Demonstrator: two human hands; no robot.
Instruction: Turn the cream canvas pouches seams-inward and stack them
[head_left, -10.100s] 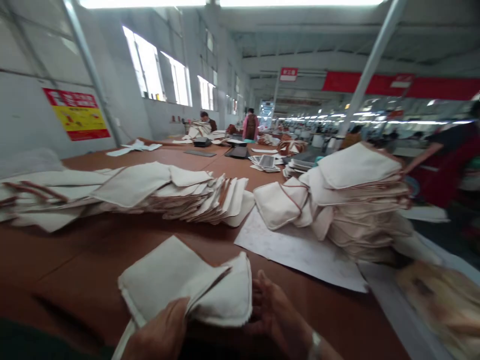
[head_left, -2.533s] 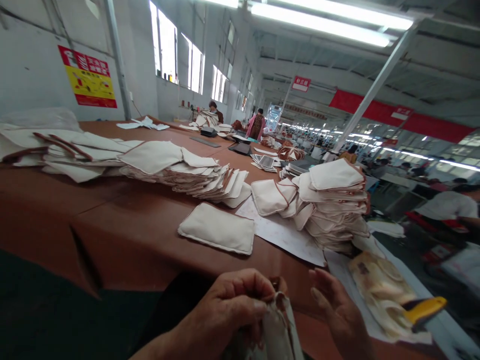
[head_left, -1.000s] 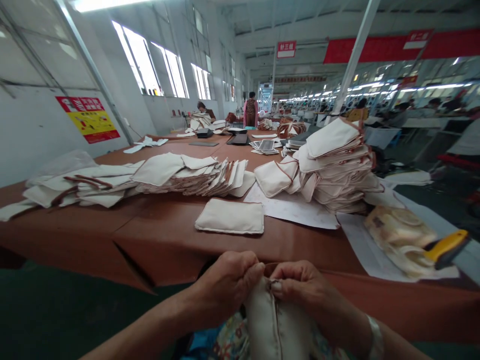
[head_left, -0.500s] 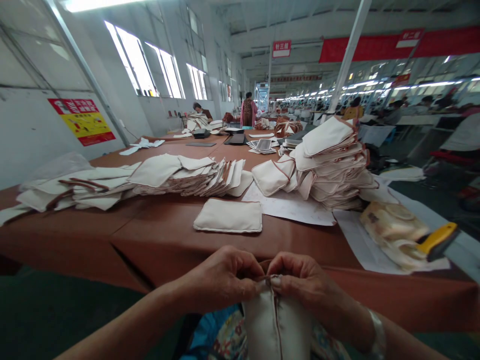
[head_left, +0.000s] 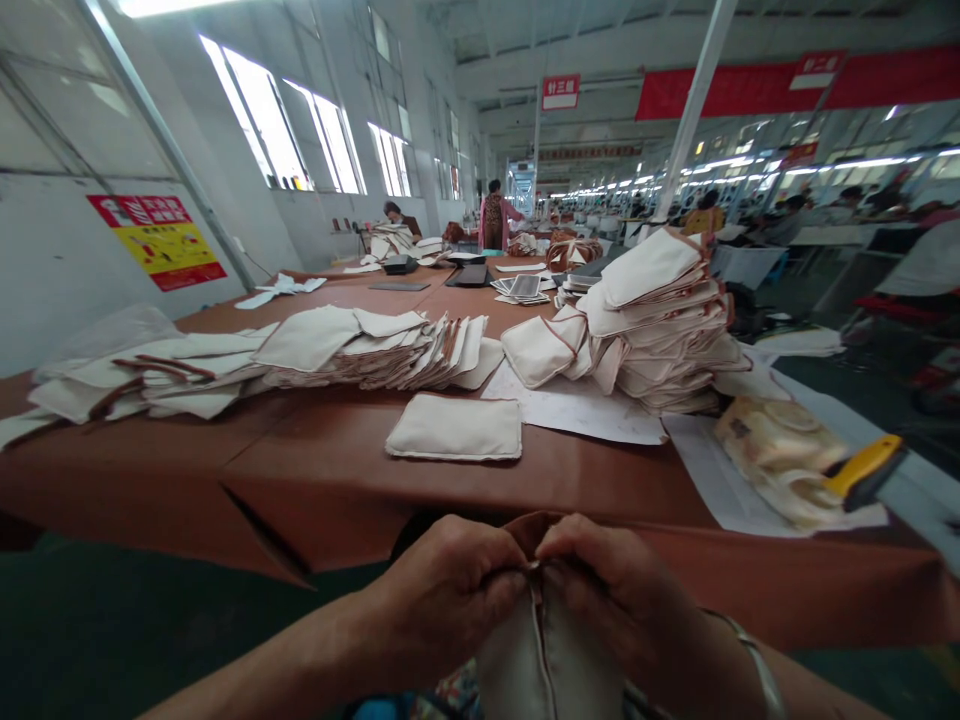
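Low in the centre of the view is a cream fabric piece (head_left: 514, 655) with a brown-edged seam running down its middle. My left hand (head_left: 454, 590) pinches its upper end from the left, thumb and forefinger pressed together. My right hand (head_left: 626, 590), with a bracelet at the wrist, pinches the same end from the right; the fingertips of both hands nearly meet at the seam. A brown part of the piece shows just behind the fingers. Beyond my hands, a single cream pouch (head_left: 454, 427) lies flat near the table's front edge.
The brown-covered table (head_left: 315, 450) bears a long row of cream pouches (head_left: 307, 340) and a tall stack (head_left: 660, 320) at right. A plastic container (head_left: 780, 440) with a yellow-handled brush (head_left: 862, 470) rests on white paper. People stand and sit farther back.
Both hands and the held piece have shifted slightly lower, and the hands are tilted more inward. More of the brown part shows behind the fingers. The camera view has shifted slightly.
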